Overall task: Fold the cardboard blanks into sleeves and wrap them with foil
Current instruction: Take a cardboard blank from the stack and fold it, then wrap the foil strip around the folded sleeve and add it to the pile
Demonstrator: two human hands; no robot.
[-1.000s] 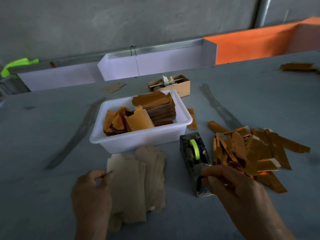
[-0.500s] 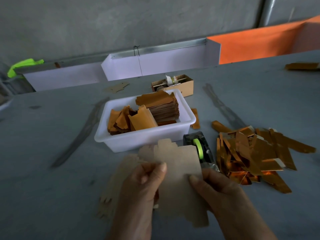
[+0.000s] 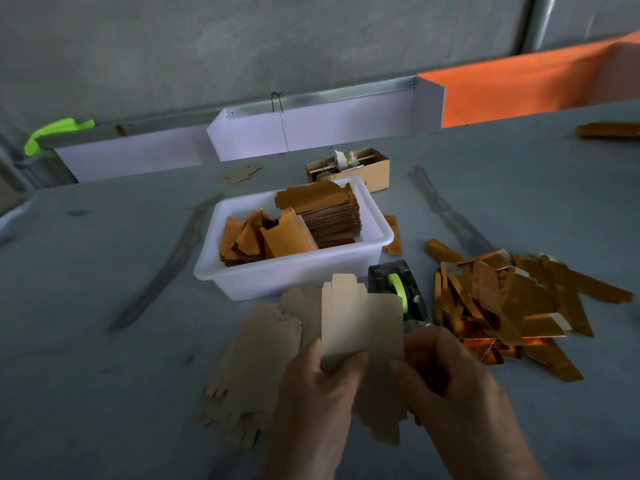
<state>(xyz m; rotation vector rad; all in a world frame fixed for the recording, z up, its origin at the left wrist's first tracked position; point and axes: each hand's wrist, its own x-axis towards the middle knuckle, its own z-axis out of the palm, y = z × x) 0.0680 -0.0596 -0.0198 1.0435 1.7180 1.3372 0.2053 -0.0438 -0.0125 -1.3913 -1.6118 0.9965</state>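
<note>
two hands: left hand (image 3: 313, 386), right hand (image 3: 450, 379). one held cardboard blank (image 3: 360, 320). one white tub (image 3: 294, 275). one tape dispenser (image 3: 398, 289). one small cardboard box (image 3: 367, 168).

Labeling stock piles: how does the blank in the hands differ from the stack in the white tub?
The held blank is one pale, matte beige sheet; the tub stack is many sheets with an orange-brown top. The held blank is lifted off the table, pinched by the left hand and the right hand; the tub stack lies flat inside the white tub, untouched. Both show notched, tabbed edges.
</note>
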